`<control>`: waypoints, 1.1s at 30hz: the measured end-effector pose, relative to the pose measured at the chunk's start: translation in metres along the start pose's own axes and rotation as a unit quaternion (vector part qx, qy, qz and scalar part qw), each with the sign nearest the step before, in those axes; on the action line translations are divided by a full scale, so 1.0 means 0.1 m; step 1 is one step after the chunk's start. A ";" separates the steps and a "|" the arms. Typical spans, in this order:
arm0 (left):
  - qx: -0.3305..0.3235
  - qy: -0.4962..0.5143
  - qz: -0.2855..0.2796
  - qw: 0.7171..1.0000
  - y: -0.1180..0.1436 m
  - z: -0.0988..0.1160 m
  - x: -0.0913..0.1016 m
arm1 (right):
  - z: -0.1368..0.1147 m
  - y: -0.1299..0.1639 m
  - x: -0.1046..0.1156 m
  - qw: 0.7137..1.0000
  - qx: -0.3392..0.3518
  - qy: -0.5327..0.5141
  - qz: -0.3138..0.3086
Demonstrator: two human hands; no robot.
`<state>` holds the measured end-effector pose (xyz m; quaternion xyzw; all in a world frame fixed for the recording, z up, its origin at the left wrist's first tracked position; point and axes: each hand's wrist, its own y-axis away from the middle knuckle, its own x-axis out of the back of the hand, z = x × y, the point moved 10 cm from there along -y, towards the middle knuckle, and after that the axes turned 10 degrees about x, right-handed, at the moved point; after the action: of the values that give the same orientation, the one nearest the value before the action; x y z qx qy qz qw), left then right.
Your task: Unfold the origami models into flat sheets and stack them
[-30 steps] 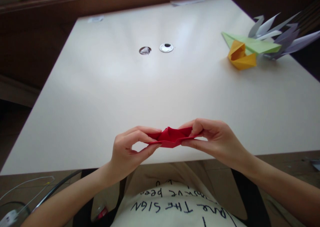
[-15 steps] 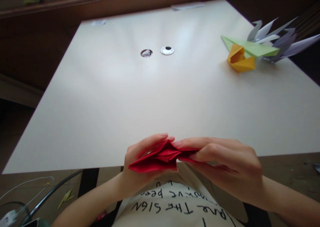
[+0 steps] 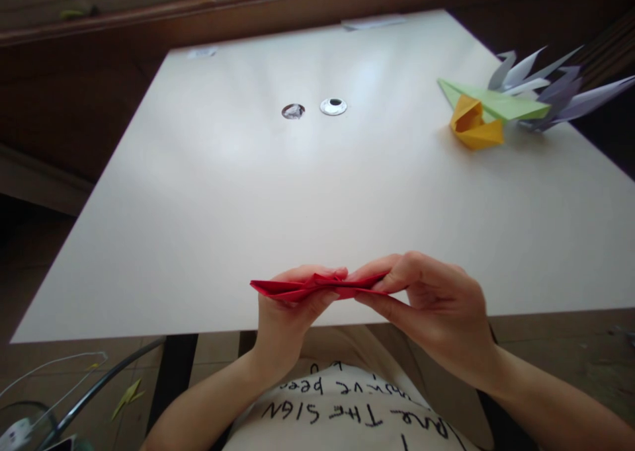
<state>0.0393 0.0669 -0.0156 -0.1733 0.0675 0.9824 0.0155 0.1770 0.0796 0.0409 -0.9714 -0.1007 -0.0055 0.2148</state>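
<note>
A folded red paper piece (image 3: 307, 286) is held flat above the near edge of the white table (image 3: 317, 186). My left hand (image 3: 288, 315) grips it from below and at its middle, with the left tip of the paper sticking out past the fingers. My right hand (image 3: 431, 305) pinches the paper's right end between thumb and fingers. Both hands meet at the centre of the paper.
At the far right of the table lie a yellow folded paper (image 3: 471, 125), a green folded paper (image 3: 496, 100) and pale grey spiky folded papers (image 3: 550, 84). Two round cable holes (image 3: 333, 106) sit mid-table. Cables (image 3: 74, 385) and yellow scraps lie on the floor at lower left.
The red paper was pulled apart between my hands, then turned and pressed flatter; it now lies nearly level. My hands moved closer together, and the view shifted slightly downward.
</note>
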 end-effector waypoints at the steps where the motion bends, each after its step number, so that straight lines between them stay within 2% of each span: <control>1: 0.011 0.002 0.011 1.000 -0.01 -0.03 0.01 | 0.03 0.00 0.01 1.000 -0.012 -0.010 0.008; 7: 0.062 0.018 0.081 0.995 -0.07 -0.12 0.14 | 0.19 -0.02 0.03 0.995 -0.088 -0.029 0.034; 10: 0.065 -0.009 0.094 0.993 -0.10 -0.08 0.21 | 0.21 -0.05 -0.03 0.994 -0.109 0.006 -0.026; 13: 0.064 -0.066 0.079 0.993 -0.13 -0.01 0.22 | 0.21 -0.10 -0.07 0.990 -0.116 0.029 -0.081; 17: 0.078 -0.132 0.014 0.988 -0.15 0.05 0.09 | 0.18 -0.21 -0.06 0.990 -0.095 0.065 -0.077; 20: 0.081 -0.137 -0.014 0.987 -0.14 0.07 0.01 | 0.16 -0.28 -0.13 0.988 -0.078 0.099 -0.087; 25: 0.064 -0.104 0.004 0.993 -0.13 0.06 0.05 | 0.07 -0.32 -0.19 0.989 -0.039 0.113 -0.089; 33: 0.060 -0.014 0.032 0.998 -0.13 -0.02 0.10 | -0.09 -0.31 -0.17 0.990 0.034 0.130 -0.052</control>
<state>0.0314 0.0794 -0.0227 -0.1564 0.1314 0.9789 -0.0042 0.1547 0.1002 0.0614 -0.9482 -0.1220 -0.1398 0.2580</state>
